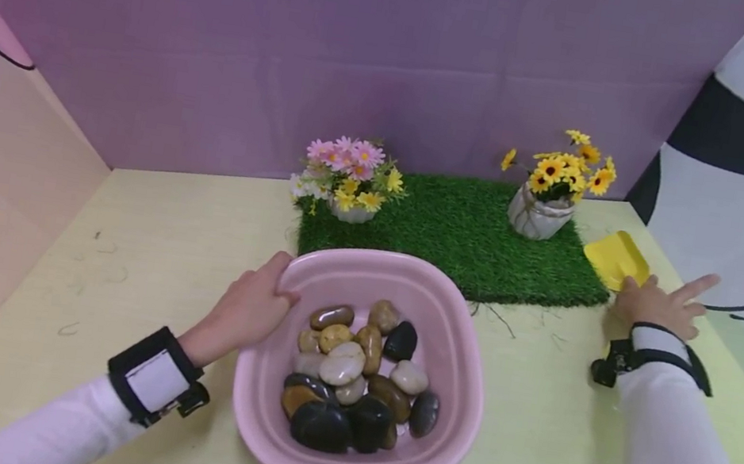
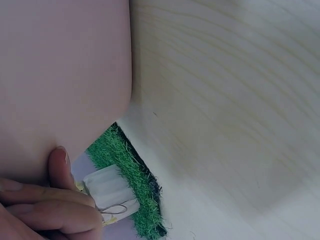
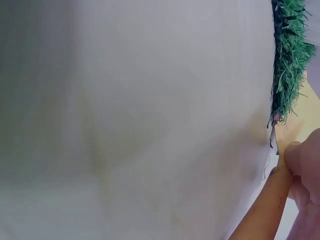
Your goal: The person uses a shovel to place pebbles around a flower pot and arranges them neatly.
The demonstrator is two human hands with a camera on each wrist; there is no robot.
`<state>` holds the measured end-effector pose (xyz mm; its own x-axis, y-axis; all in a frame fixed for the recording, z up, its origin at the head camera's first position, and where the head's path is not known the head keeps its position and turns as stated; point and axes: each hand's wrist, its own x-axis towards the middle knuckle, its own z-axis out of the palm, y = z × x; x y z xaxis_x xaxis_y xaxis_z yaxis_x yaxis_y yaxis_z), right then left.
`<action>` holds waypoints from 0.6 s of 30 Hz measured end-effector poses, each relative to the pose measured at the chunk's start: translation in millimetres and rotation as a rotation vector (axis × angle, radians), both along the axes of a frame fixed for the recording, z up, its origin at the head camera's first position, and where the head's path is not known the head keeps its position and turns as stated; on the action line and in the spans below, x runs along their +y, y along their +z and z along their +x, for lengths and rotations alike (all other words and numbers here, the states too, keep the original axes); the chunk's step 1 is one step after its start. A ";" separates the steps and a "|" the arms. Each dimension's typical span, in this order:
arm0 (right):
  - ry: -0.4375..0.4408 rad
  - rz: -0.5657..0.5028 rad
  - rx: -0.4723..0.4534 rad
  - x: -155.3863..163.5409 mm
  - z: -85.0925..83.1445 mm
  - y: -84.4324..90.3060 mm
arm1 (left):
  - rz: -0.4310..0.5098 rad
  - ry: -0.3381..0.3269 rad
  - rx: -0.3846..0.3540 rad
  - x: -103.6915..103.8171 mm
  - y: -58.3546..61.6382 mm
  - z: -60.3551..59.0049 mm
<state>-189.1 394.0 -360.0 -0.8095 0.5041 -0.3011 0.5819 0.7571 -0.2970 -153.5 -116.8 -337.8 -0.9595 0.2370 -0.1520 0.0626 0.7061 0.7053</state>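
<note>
Beside the right hand [image 3: 302, 170], only its wrist view shows fingers pinching a wooden handle [image 3: 260, 210] (yellow scoop [image 1: 617, 257]). Left hand [image 1: 248, 310] grips one pink basin [image 1: 454, 405]; two flowerpots beyond.

Both hands forward: left [image 1: 250, 308] curled in grip, right [image 1: 657, 304] with fingers partly splayed.

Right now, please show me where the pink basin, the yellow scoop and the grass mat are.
pink basin [image 1: 466, 374]: head view, bare right inner wall.
yellow scoop [image 1: 617, 257]: head view, middle of the blade.
grass mat [image 1: 465, 234]: head view, bare centre between the flowerpots.
</note>
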 end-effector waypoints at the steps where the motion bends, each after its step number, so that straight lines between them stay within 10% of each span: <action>1: -0.005 0.001 0.006 -1.2 0.3 1.4 | 0.001 0.000 0.002 -0.2 -0.2 -0.2; 18: -0.078 0.062 0.191 31.8 -13.4 -3.5 | 0.013 -0.017 0.012 -3.2 -3.1 -1.2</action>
<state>-202.5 425.8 -363.5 -0.8064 0.5805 -0.1127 0.5775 0.7320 -0.3616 -154.7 -120.1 -340.8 -0.9572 0.2549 -0.1374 0.0827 0.6954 0.7139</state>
